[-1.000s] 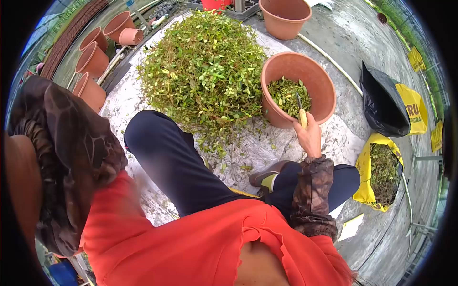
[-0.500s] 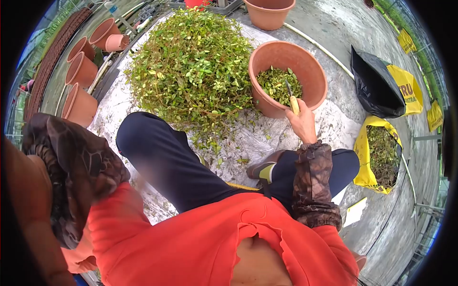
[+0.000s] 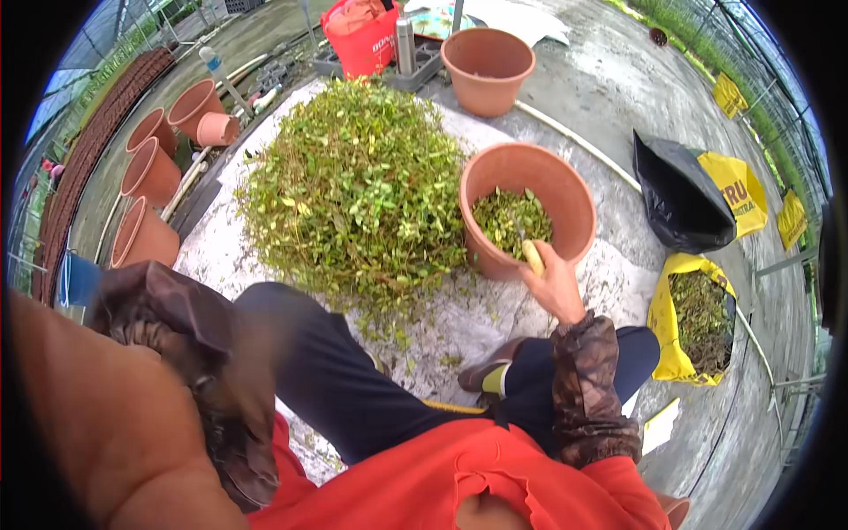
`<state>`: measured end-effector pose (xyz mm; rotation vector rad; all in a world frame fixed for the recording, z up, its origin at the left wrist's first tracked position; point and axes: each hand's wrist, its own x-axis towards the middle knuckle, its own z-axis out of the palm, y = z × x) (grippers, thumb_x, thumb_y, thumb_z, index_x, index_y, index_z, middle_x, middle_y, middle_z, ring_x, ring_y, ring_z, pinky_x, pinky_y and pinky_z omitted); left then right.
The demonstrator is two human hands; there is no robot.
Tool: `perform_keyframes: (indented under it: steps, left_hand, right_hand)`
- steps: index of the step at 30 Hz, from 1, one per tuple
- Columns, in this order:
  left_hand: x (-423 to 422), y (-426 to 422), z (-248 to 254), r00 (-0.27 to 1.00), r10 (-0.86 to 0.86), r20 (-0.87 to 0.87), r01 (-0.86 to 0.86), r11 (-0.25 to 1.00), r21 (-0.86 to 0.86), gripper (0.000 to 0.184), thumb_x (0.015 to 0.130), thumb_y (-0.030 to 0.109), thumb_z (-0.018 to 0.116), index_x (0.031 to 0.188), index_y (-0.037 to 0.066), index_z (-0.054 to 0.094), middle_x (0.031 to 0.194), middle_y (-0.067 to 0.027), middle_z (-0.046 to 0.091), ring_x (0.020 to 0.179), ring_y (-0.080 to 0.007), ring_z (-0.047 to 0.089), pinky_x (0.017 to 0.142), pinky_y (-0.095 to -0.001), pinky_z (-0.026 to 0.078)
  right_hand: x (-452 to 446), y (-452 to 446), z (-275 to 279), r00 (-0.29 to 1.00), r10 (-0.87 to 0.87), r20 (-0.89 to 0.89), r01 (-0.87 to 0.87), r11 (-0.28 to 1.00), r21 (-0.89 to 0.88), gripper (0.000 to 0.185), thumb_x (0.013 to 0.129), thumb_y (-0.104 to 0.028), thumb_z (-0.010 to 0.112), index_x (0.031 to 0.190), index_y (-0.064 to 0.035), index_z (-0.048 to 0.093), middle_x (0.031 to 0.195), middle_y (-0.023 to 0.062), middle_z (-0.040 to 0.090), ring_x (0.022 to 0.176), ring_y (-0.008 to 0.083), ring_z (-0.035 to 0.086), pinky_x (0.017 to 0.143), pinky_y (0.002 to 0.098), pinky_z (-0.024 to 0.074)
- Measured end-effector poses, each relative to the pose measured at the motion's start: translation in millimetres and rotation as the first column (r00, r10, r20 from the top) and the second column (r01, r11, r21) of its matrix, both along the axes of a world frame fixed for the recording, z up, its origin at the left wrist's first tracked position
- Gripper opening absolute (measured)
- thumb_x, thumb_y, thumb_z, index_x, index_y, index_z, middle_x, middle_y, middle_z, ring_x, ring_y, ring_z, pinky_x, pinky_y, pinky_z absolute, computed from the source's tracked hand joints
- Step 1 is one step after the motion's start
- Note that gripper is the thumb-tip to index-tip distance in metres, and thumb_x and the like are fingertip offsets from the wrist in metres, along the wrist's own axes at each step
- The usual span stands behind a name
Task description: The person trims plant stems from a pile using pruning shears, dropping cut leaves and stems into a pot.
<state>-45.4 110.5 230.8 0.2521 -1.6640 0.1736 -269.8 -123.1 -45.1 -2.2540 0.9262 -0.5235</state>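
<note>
My right hand [image 3: 558,284] grips a knife by its pale yellow handle [image 3: 533,256] at the near rim of a terracotta-coloured pot [image 3: 576,212]. The short grey blade points into the pot, partly lost against cut leafy clippings [image 3: 508,221] inside. Left of the pot, touching its side, spreads a big mound of small-leaved green vines [image 3: 353,185]. Very close to the camera at the left edge, my left hand [image 3: 115,415] appears large and blurred. Its fingers cannot be made out, nor whether it holds anything.
Another pot [image 3: 488,75] stands behind, near a red bag [image 3: 362,40] and a metal flask [image 3: 405,46]. Several pots [image 3: 152,172] line the left. A black bag [image 3: 676,194] and a yellow sack [image 3: 667,327] of clippings lie right. A pale pipe [image 3: 579,146] crosses the ground.
The view has tilted up, so the pots and mound sit lower and the red bag and flask show more. The knife blade has dipped toward the clippings. My left hand looms larger at the left.
</note>
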Motion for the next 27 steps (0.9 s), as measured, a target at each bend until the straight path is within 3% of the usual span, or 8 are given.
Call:
perform_keyframes:
  steps: [5,12,13,15,16,18,21,27]
  left_hand:
    - [20,9,1,1.0,0.003,-0.029,-0.005,0.997,-0.079,0.056,0.09,0.041,0.052,0.126,0.0,0.043,0.113,-0.0169,0.058,0.097,-0.0249,0.058,0.083,-0.0371,0.047]
    - [32,17,1,0.998,0.053,-0.037,-0.056,0.993,-0.104,0.056,0.091,0.043,0.05,0.127,0.0,0.043,0.115,-0.0176,0.057,0.1,-0.026,0.058,0.085,-0.038,0.047]
    - [33,16,1,0.998,0.052,-0.04,-0.056,0.992,-0.116,0.056,0.092,0.043,0.049,0.127,0.0,0.043,0.116,-0.0177,0.057,0.1,-0.0262,0.058,0.085,-0.0381,0.047]
    - [32,17,2,0.999,0.04,-0.025,-0.043,0.99,-0.135,0.056,0.092,0.043,0.049,0.127,0.0,0.042,0.117,-0.0179,0.057,0.101,-0.0265,0.057,0.086,-0.0383,0.046]
    - [31,17,3,0.999,0.037,-0.021,-0.039,0.989,-0.142,0.056,0.092,0.043,0.048,0.128,0.0,0.042,0.117,-0.018,0.057,0.102,-0.0266,0.057,0.086,-0.0385,0.046]
    - [30,18,2,0.999,0.04,-0.003,-0.04,0.985,-0.165,0.056,0.093,0.044,0.047,0.128,0.0,0.042,0.118,-0.0183,0.056,0.103,-0.027,0.057,0.087,-0.0387,0.046]
    - [27,22,3,0.998,0.057,0.009,-0.054,0.978,-0.2,0.056,0.094,0.044,0.046,0.128,0.0,0.042,0.119,-0.0186,0.056,0.104,-0.0274,0.057,0.088,-0.0391,0.046]
    - [32,13,6,0.987,0.158,-0.019,-0.158,0.958,-0.238,0.057,0.095,0.046,0.044,0.129,0.0,0.042,0.121,-0.0192,0.055,0.107,-0.0284,0.057,0.09,-0.0398,0.046]
  right_hand:
    - [32,-11,32,0.976,0.199,-0.083,-0.208,0.97,-0.125,0.04,0.078,-0.019,0.062,0.115,-0.0078,0.053,0.088,0.0248,0.062,0.083,0.0435,0.06,0.072,0.0485,0.0474]
    - [76,-30,43,0.962,0.262,-0.077,-0.27,0.954,-0.133,0.042,0.075,-0.017,0.062,0.115,-0.0058,0.055,0.091,0.025,0.062,0.082,0.043,0.061,0.072,0.0468,0.0493]
    - [82,-32,46,0.962,0.242,-0.127,-0.255,0.963,-0.089,0.043,0.076,-0.017,0.063,0.116,-0.0049,0.054,0.093,0.0225,0.063,0.083,0.0388,0.064,0.071,0.0454,0.0496]
    - [95,-40,38,0.965,0.262,0.014,-0.262,0.965,0.002,0.039,0.079,-0.018,0.062,0.115,-0.0033,0.055,0.094,0.0175,0.065,0.079,0.0311,0.066,0.067,0.0424,0.0515]
    - [103,-44,34,0.962,0.238,0.133,-0.264,0.937,0.229,0.036,0.082,-0.018,0.06,0.114,-0.0033,0.055,0.094,0.0163,0.065,0.077,0.03,0.066,0.065,0.0414,0.0524]
    - [120,-54,28,0.936,0.127,0.328,-0.315,0.717,0.622,0.03,0.087,-0.018,0.057,0.112,-0.0034,0.053,0.093,0.0138,0.064,0.074,0.0278,0.065,0.062,0.0394,0.0542]
    - [151,-71,18,0.821,-0.058,0.568,-0.539,0.245,0.805,0.031,0.089,-0.022,0.059,0.112,-0.003,0.052,0.095,0.0106,0.063,0.072,0.0247,0.065,0.058,0.035,0.0551]
    - [230,-84,-10,0.836,-0.212,0.505,-0.502,0.074,0.862,0.031,0.089,-0.024,0.059,0.112,-0.0052,0.052,0.088,0.0139,0.058,0.077,0.0307,0.063,0.059,0.0428,0.0552]
